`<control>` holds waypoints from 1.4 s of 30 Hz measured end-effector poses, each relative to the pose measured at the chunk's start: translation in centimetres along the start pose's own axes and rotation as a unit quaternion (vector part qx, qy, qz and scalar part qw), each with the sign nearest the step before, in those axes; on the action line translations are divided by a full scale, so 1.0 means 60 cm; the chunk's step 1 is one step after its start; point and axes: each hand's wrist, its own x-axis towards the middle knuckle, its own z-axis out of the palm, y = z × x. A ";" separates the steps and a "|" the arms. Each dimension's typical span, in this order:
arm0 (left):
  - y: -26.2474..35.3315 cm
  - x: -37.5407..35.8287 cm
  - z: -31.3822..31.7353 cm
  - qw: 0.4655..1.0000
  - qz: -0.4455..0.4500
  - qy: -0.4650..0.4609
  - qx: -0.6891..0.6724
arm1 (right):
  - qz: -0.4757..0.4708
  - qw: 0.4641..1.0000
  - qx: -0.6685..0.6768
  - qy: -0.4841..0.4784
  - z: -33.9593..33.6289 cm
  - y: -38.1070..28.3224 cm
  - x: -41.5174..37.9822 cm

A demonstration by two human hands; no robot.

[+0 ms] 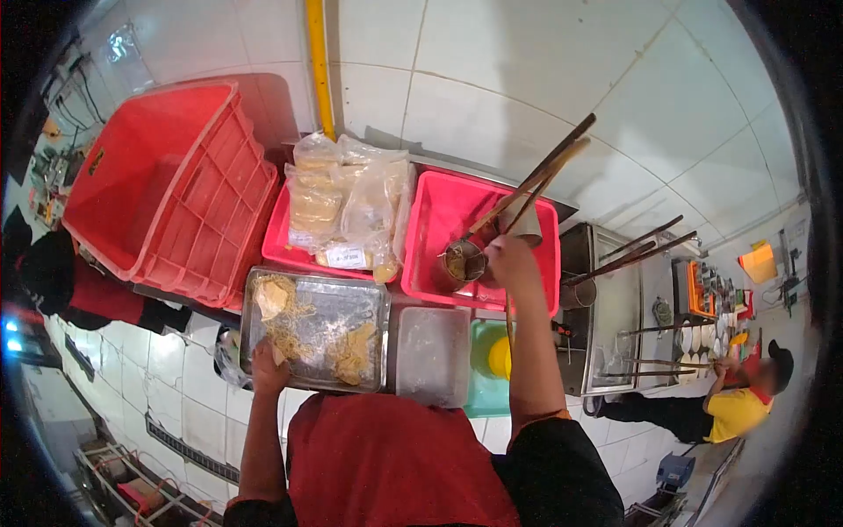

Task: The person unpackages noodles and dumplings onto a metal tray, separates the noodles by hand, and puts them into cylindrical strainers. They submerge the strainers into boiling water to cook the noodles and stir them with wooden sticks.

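Note:
My left hand [270, 365] is closed at the left front of a metal tray [312, 306], with something pale at its fingers. Loose yellow noodles [354, 353] lie in the tray, along with a pale lump [274, 297] at the back left. My right hand [512, 262] reaches into a red tub [428, 198], its fingers closed beside the rim of a noodle strainer [461, 266]. Noodles show inside that strainer, and its long handle leans up over the tub's back edge. Behind the hand is a second strainer [524, 227]. What the right fingers grip is hidden.
Bagged noodles [316, 202] fill another red tub, near a large red crate [176, 176]. In front are a greyish bin [432, 356] and a green tub [486, 403] holding a yellow bowl [500, 358]. More strainers [580, 292] stand at the right. A person [742, 408] works there.

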 end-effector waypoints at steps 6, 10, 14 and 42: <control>0.014 0.012 0.010 0.996 -0.024 0.069 -0.057 | 0.033 0.995 -0.082 -0.045 0.129 -0.006 0.013; 0.039 0.010 0.015 0.997 -0.044 0.045 -0.053 | -0.034 0.999 -0.008 0.022 0.172 0.019 0.024; 0.073 0.004 -0.021 0.997 -0.038 0.061 0.000 | 0.008 0.967 0.213 -0.139 0.203 0.047 0.035; 0.576 0.327 0.041 0.949 0.296 -0.060 0.087 | 0.044 0.945 0.321 0.054 0.164 0.036 -0.049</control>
